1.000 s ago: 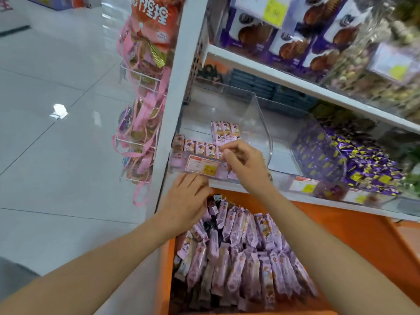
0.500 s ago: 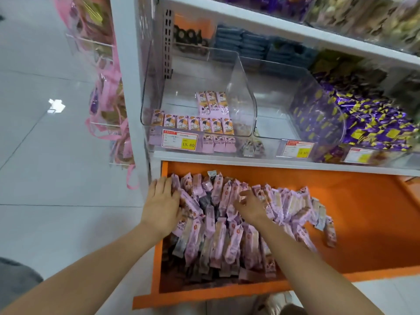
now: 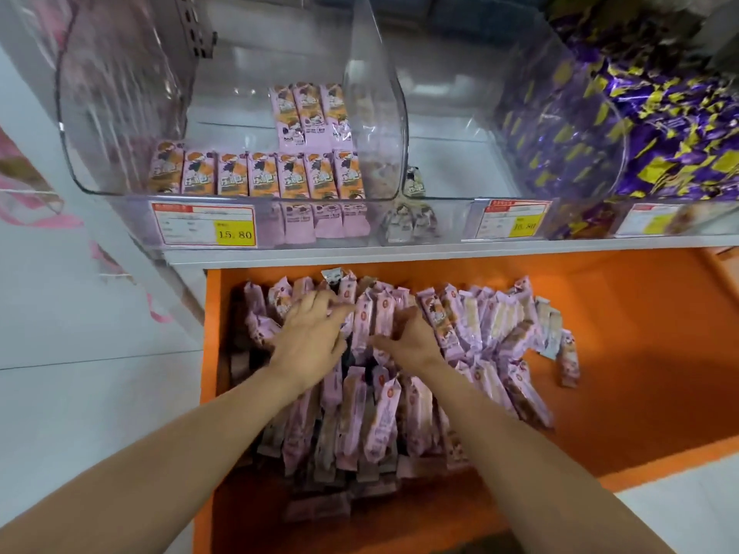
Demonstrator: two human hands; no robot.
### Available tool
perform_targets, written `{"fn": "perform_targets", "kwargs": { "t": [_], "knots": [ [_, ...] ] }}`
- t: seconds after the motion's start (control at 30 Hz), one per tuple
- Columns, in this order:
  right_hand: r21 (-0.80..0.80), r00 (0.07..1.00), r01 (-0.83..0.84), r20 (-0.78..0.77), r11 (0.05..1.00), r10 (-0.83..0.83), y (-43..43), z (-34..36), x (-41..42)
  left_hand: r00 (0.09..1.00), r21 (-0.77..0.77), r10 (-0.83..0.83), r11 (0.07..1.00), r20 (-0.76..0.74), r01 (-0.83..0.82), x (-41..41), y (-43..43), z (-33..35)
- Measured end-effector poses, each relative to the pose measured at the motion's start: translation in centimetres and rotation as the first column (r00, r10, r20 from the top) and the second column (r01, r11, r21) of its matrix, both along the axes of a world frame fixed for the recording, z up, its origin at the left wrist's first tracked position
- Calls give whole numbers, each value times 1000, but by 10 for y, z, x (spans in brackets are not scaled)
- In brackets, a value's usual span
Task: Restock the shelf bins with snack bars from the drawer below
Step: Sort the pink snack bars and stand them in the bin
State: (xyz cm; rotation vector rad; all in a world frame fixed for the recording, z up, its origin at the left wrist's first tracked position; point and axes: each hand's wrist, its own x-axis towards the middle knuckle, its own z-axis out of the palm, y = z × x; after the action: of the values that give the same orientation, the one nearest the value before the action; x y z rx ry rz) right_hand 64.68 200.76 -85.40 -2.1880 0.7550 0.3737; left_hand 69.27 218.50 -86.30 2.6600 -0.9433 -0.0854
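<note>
Right hand [image 3: 412, 341] fingertips buried among snack bars [image 3: 383, 417]; grip unclear.

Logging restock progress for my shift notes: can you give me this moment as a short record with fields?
left bin: clear; front row of snack bars, three more behind
drawer: orange, open, holding a pile of pink bars
left hand: fingers spread on the pile
right hand: fingers curled round bars in the pile
right bin: purple-and-yellow wrapped sweets
price tag: 15.80, on the left bin's front
</note>
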Motion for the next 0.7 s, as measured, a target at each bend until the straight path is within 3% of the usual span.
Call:
{"fn": "perform_targets", "kwargs": {
  "t": [0.07,0.2,0.27,0.4,0.6,0.7],
  "knots": [
    [46,1000,-6,11,999,6,-14,6,-2,1000,-6,14,1000,11,-14,6,-18,0],
    [150,997,48,56,988,-57,-32,16,-9,988,88,44,996,-146,-31,21,-47,-9],
    [179,999,27,40,984,-35,-37,19,-12,987,112,55,993,-151,-38,24,-54,-11],
    [213,1000,3,19,977,-7,-41,15,-19,994,87,16,996,-107,-7,24,-55,-11],
    [258,1000,20,3,966,-22,-39,16,-28,970,59,39,998,-241,-25,17,-50,-7],
    [271,1000,27,-1,962,-28,-38,21,-31,967,166,-1,985,-253,44,12,-53,-3]
  ]
}}
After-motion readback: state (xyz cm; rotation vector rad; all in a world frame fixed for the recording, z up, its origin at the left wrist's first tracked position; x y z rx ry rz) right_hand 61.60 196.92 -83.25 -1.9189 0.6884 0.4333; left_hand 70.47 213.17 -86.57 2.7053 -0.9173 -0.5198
